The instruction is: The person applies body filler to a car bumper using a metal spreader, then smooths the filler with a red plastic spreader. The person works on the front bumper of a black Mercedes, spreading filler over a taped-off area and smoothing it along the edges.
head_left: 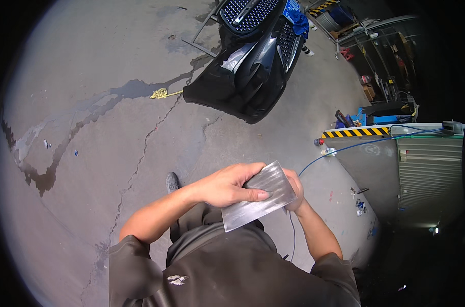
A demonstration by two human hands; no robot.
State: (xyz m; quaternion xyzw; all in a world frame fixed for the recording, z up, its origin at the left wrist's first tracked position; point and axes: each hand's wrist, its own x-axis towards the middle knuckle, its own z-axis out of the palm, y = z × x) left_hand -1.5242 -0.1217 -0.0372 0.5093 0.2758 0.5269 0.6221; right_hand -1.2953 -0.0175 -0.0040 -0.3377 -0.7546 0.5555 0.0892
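A flat, silvery metal plate [265, 197] with brushed streaks is held tilted in front of my waist. My left hand [224, 185] grips it from the left, the thumb lying across its face and the fingers partly behind it. Against the plate's right edge is my right hand [295, 192], curled and largely hidden behind the metal; whatever it holds is out of sight. A thin blue hose [327, 154] comes in from the right and passes behind my right hand, showing again below it.
Ahead, a black car bumper [247, 77] with a patterned grille rests on a metal stand [199, 43]. A crumpled yellow piece [159, 94] lies on the cracked, stained floor. To the right stand a striped-edge barrier [355, 133] and cluttered shelving [391, 66]. Small litter [361, 206] lies nearby.
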